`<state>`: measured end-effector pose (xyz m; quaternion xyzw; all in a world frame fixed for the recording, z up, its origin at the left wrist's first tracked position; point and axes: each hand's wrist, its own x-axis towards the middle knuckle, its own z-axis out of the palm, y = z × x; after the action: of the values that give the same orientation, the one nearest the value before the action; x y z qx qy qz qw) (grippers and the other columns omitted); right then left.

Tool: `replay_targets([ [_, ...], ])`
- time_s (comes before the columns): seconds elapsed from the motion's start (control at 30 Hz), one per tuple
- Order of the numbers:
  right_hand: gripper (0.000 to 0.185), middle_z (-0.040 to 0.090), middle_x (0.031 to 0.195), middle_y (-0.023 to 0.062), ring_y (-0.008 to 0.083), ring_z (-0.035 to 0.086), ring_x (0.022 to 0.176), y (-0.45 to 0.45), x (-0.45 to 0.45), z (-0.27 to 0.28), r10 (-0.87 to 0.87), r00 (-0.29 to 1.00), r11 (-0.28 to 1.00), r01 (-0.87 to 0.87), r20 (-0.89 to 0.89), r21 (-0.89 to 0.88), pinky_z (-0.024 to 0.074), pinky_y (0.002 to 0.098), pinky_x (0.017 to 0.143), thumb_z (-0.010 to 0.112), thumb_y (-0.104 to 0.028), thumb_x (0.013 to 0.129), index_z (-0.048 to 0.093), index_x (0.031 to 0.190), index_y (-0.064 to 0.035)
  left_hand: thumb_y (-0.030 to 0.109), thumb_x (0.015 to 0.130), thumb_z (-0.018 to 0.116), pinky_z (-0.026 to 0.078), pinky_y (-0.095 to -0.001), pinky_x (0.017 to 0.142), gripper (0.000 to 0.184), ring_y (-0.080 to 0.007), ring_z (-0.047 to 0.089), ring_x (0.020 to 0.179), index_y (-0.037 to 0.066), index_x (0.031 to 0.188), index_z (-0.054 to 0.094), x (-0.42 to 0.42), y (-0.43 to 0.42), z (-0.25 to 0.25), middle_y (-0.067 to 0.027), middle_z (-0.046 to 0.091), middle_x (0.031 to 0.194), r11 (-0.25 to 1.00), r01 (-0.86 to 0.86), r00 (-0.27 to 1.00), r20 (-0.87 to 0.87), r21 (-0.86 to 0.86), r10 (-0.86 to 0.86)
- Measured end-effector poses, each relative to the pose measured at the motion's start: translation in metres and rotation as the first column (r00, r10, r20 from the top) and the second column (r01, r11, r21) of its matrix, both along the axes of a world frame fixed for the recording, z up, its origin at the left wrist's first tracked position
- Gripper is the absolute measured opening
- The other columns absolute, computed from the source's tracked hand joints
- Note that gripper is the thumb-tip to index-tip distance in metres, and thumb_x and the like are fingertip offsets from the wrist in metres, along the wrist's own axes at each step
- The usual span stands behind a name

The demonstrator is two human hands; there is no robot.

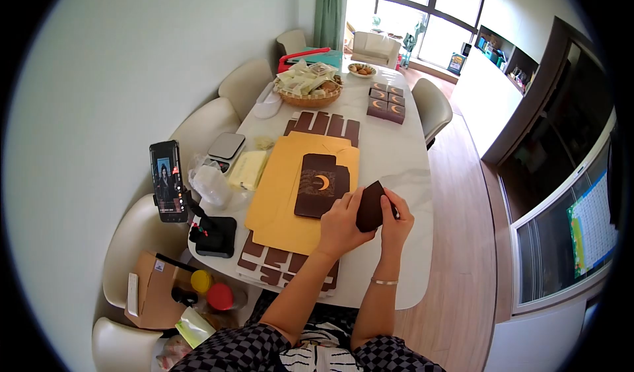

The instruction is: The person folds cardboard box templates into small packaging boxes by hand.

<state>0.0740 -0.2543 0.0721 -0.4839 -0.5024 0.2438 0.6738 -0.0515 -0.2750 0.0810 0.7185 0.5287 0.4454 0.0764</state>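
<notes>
Between my two hands is a small dark brown box (370,208), held tilted above the near right part of the table. My left hand (342,221) grips its left side, and my right hand (398,219) holds its right edge with thumb and fingers. Just left of the box, a flat dark brown card piece with an orange crescent moon (316,186) lies on large yellow sheets (274,194). Under the yellow sheets are brown and white die-cut card sheets (271,261), showing at the near and far ends.
Finished moon boxes (387,102) stand at the far right of the white table (413,174). A wicker basket of packets (309,85), a bowl (362,70), a scale (226,146), a plastic bag (211,184) and a phone on a stand (169,180) are around. Chairs line the left side.
</notes>
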Motion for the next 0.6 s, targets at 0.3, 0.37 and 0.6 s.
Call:
replay_targets([
  [0.3, 0.018, 0.069, 0.103, 0.0112, 0.0188, 0.065, 0.095, 0.01, 0.001, -0.009, 0.034, 0.998, 0.999, -0.035, 0.052, 0.019, 0.051, 0.0291, 0.084, 0.066, -0.004, 0.087, 0.071, 0.105, -0.0014, 0.03, 0.058, 0.081, 0.055, -0.0397, 0.071, 0.086, -0.0286, 0.063, 0.095, 0.009, 0.134, 0.045, -0.002, 0.006, -0.003, -0.0078, 0.059, 0.113, 0.998, -0.026, 0.999, -0.039, -0.06, 0.024],
  [0.37, 0.02, 0.069, 0.103, 0.0118, 0.0198, 0.065, 0.095, 0.013, 0.004, -0.004, 0.017, 0.996, 1.0, -0.018, 0.085, 0.015, 0.0509, 0.0296, 0.084, 0.065, -0.005, 0.089, 0.07, 0.107, -0.002, 0.03, 0.058, 0.081, 0.055, -0.0394, 0.072, 0.085, -0.0289, 0.063, 0.094, 0.009, 0.133, 0.046, 0.004, 0.013, 0.0, -0.0082, 0.059, 0.113, 1.0, 0.002, 0.999, -0.038, -0.011, -0.003],
  [0.6, 0.029, 0.068, 0.107, 0.0164, 0.0285, 0.066, 0.097, 0.013, 0.019, -0.007, -0.093, 0.955, 0.995, 0.082, 0.282, 0.052, 0.0511, 0.0362, 0.085, 0.053, -0.015, 0.097, 0.064, 0.121, -0.0042, 0.024, 0.058, 0.079, 0.054, -0.0394, 0.073, 0.077, -0.0309, 0.061, 0.088, 0.008, 0.127, 0.049, 0.022, 0.025, -0.003, -0.0084, 0.059, 0.11, 0.985, 0.098, 0.995, 0.009, 0.144, -0.1],
])
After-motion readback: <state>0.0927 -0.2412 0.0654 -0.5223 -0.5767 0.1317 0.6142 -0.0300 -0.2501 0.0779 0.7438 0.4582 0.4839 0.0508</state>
